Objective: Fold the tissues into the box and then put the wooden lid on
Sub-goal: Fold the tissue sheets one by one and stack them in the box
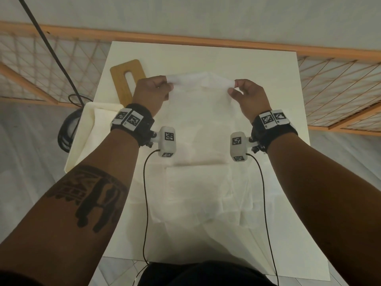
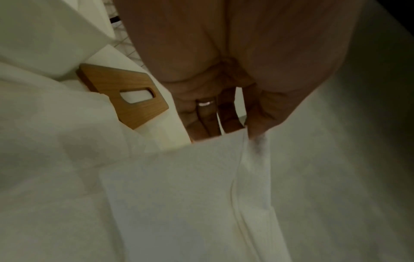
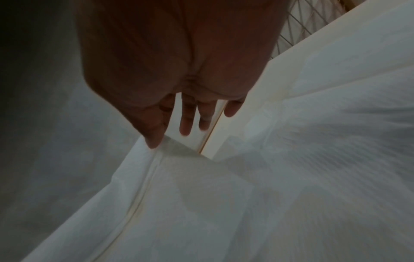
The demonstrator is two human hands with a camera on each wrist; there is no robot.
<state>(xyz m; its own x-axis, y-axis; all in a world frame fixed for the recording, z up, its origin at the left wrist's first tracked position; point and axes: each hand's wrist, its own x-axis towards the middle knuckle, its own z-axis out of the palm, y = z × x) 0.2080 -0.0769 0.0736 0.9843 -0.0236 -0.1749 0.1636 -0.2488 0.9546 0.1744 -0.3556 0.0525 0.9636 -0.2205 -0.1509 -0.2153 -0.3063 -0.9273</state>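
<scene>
A white tissue sheet (image 1: 200, 112) hangs stretched above the table, held up by its two top corners. My left hand (image 1: 153, 90) pinches the left corner and my right hand (image 1: 241, 91) pinches the right corner. In the left wrist view the thumb and fingers (image 2: 257, 127) clamp the tissue (image 2: 179, 195) edge. In the right wrist view the thumb (image 3: 154, 140) pins the tissue (image 3: 201, 203) corner. More tissues (image 1: 198, 195) lie spread flat on the table below. The wooden lid (image 1: 125, 79) with its slot lies at the back left, also seen as the lid (image 2: 125, 94). The cream box (image 1: 82, 137) stands at the table's left edge.
The white table (image 1: 268, 65) stands against an orange-framed wire grid rail (image 1: 185, 38). A black cable (image 1: 51, 48) runs down at the left to a coil on the floor. Thin sensor cables hang from both wrist cameras.
</scene>
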